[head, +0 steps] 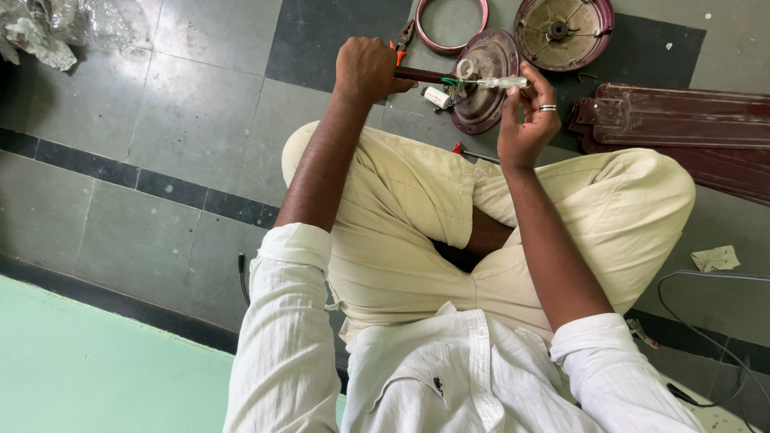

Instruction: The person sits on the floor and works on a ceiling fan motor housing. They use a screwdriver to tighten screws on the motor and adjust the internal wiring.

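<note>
I sit cross-legged on the floor in cream trousers. My left hand (367, 70) is closed around a dark maroon rod (423, 76) that leads to a round maroon fan motor housing (484, 80), tilted on its side. A small white cylinder (437, 98) with wires hangs at the rod's end. My right hand (527, 120), with a ring on one finger, pinches a screwdriver with a clear handle (502, 82) against the housing.
A maroon ring (451, 26) and a bowl-shaped maroon cover (563, 30) lie beyond the housing. Maroon fan blades (682, 128) are stacked at right. Orange-handled pliers (403, 38), a red-handled tool (473, 154), crumpled plastic (48, 28), a paper scrap (715, 258) and a cable (706, 337) lie around.
</note>
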